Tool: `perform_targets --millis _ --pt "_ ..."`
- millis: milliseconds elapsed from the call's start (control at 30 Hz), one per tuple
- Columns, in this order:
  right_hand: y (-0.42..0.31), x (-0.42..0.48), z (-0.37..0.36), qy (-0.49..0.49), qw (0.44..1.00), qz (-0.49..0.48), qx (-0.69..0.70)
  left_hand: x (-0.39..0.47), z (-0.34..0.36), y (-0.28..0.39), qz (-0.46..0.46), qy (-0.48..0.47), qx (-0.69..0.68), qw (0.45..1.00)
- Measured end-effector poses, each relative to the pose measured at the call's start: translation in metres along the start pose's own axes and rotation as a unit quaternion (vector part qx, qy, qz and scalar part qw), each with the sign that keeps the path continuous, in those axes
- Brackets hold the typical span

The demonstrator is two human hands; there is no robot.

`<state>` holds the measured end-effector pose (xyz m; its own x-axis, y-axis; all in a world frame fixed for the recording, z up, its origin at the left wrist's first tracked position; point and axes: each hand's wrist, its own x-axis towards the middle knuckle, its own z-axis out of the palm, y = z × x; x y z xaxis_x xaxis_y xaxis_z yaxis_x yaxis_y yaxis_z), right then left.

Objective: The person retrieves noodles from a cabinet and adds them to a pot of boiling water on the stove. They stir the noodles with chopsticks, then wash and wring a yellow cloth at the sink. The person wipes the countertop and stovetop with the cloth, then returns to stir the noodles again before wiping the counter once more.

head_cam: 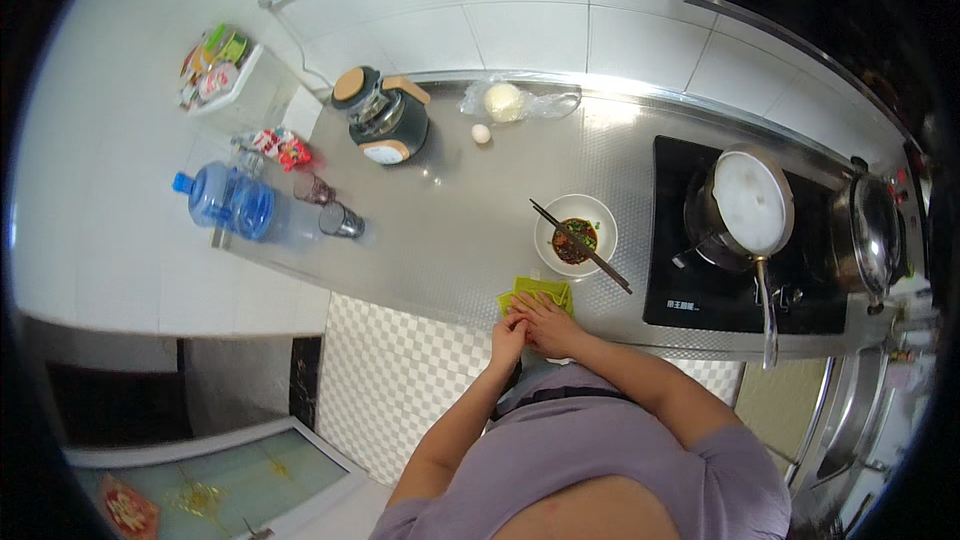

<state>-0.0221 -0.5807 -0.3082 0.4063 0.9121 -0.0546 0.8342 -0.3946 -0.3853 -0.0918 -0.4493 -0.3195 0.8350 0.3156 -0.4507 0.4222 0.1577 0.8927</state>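
Observation:
My right hand [553, 330] lies palm down on a folded yellow-green cloth [555, 289] at the front edge of the steel counter. Its fingers stretch over the cloth. Against its side rests my left hand [510, 339], the fingers bent and touching the right hand; whether it pinches anything is hidden. Just beyond the cloth stands a white bowl [550, 249] with dark sauce and chopped green herbs [575, 231] inside. A pair of dark chopsticks [613, 275] lies across the bowl, their ends reaching past its rim on both sides.
On the black cooktop [675, 292] sits a pan [750, 202] of whitish, cloudy contents, its handle [769, 322] overhanging the front. A lidded pot [874, 232] is farther right. An egg [481, 134], bagged dough-like ball [503, 102], electric kettle [390, 124], glass [342, 220] and water jug [232, 201] stand leftward.

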Motion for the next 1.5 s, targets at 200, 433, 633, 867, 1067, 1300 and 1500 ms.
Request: perform_targets --millis 200,433,633,867,1067,1300,1500 --pt "-0.005 0.077 0.007 0.009 0.999 0.041 0.022 0.032 -0.046 0.02 0.065 0.029 0.031 0.997" --pt "-0.002 0.118 -0.03 -0.077 0.996 0.043 -0.018 0.064 -0.079 0.023 0.041 0.004 -0.026 0.999" --pt "-0.017 0.099 -0.015 -0.013 0.989 0.145 0.034 0.112 -0.101 0.028 0.003 -0.037 0.057 0.998" --pt "-0.036 0.049 -0.006 0.074 0.972 0.2 0.098 0.127 -0.095 0.046 0.131 -0.088 0.298 0.942" --pt "-0.05 0.029 -0.02 0.186 0.919 0.274 0.212 0.135 -0.081 0.064 0.299 -0.055 0.429 0.851" --pt "-0.056 0.017 -0.077 0.35 0.82 0.381 0.244 0.137 -0.089 0.082 0.247 -0.041 0.424 0.87" --pt "-0.029 -0.012 -0.102 0.434 0.779 0.451 -0.031 0.093 -0.067 0.066 0.398 -0.108 0.523 0.746"
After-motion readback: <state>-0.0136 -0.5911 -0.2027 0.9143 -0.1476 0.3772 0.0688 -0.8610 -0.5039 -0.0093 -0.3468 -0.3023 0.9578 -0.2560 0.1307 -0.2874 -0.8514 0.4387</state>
